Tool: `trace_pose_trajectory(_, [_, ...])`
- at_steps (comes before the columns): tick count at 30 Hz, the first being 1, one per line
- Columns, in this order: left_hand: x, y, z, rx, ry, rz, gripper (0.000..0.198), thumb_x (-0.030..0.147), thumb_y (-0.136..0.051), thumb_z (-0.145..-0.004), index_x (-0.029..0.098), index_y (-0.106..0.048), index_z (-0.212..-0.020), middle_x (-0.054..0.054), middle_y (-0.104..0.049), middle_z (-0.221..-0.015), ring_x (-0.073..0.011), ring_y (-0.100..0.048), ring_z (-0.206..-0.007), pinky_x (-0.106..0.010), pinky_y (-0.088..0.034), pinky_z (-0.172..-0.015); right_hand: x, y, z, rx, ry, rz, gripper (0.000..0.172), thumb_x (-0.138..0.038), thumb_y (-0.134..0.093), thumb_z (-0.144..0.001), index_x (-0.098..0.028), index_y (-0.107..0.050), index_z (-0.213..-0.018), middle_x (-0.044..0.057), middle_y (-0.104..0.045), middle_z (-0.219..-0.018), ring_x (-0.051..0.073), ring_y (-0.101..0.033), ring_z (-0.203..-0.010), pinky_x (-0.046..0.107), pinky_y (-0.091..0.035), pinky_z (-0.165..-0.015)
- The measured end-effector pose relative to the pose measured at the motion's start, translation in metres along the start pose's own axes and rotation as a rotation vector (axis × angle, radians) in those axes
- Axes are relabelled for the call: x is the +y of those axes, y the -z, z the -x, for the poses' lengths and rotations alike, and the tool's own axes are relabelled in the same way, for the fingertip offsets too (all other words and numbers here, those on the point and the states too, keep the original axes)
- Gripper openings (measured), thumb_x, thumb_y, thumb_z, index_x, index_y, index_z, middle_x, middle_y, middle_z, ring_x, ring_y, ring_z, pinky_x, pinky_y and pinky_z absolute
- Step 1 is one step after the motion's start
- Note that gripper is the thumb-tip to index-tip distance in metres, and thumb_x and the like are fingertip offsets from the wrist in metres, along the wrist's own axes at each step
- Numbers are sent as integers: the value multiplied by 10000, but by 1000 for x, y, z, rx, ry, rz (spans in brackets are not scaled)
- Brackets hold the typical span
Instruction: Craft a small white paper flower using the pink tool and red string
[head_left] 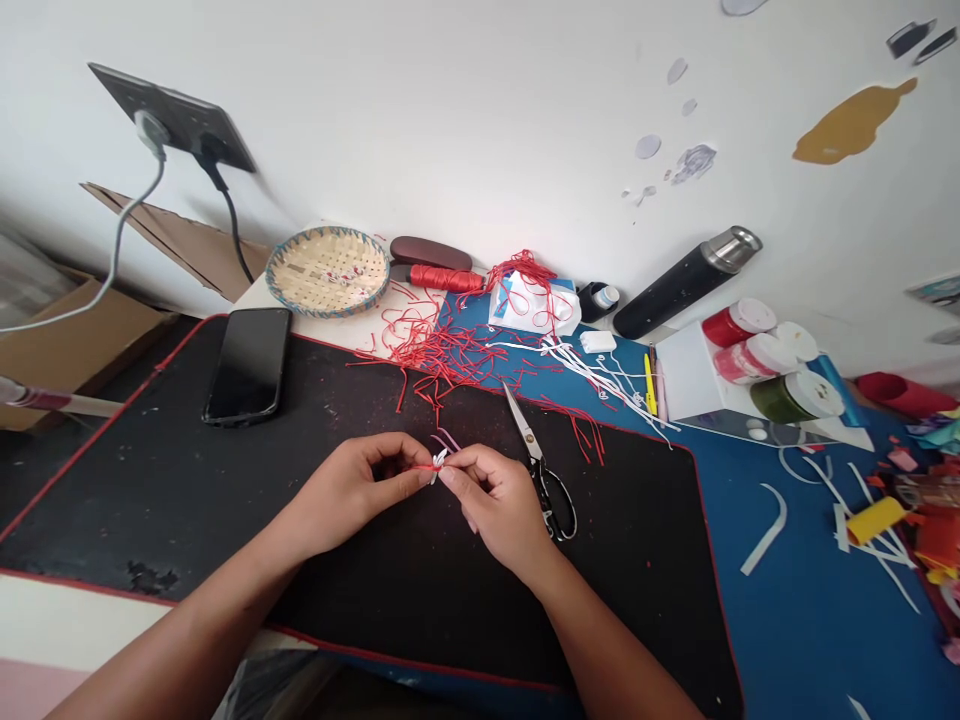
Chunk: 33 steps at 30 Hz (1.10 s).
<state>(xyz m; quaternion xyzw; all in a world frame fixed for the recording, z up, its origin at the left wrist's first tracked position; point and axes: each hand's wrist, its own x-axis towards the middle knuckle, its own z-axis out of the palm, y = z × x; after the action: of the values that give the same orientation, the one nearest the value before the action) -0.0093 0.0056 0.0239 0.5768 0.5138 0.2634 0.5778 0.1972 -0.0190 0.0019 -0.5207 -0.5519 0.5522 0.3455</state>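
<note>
Over the black mat (360, 580), my left hand (362, 487) and my right hand (491, 500) meet with fingertips pinched. Between them is a small knotted piece of white and red cord (439, 460), with thin purplish strands sticking up from it. My left thumb and forefinger grip its red cord side, and my right thumb and forefinger grip the other side. The fingers cover part of the knot. Just right of my right hand lie black-handled scissors (534, 445), blades partly together and pointing away from me.
Cut red cords (442, 350) and white cords (592, 370) lie behind the mat, near a red thread spool (446, 280). A woven basket (328, 270), phone (249, 365), black flask (686, 285) and paint jars (754, 355) stand around. Paper scraps (874, 522) lie right.
</note>
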Motion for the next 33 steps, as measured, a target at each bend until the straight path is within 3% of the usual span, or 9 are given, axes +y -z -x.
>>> trace_pose_trajectory(13, [-4,1,-1,-47,37,80,210,416,-757,-872,208,-782,-876,-30,-757,-847,-220,-643,-806,-285,-471,-736,1,-3,0,-4,25,-18,192,-357,-655,-962,-195,-706,-873,-86,-468,-489,97,-430,-422,240,-341,-476])
trace_pose_trajectory(28, [-4,4,-2,-100,-22,106,329,482,-674,-935,181,-745,-825,-5,-674,-758,-176,-573,-738,-281,-449,-722,3,-3,0,2,47,-60,252,-407,-642,-987,-179,-715,-910,-71,-490,-519,86,-413,-413,222,-297,-432])
trace_pose_trajectory(33, [-4,4,-1,-116,-6,107,264,456,-755,-882,193,-761,-898,-8,-724,-838,-194,-611,-814,-294,-455,-775,4,-4,2,21,43,-49,249,-411,-650,-984,-179,-715,-920,-73,-477,-523,86,-418,-413,221,-295,-428])
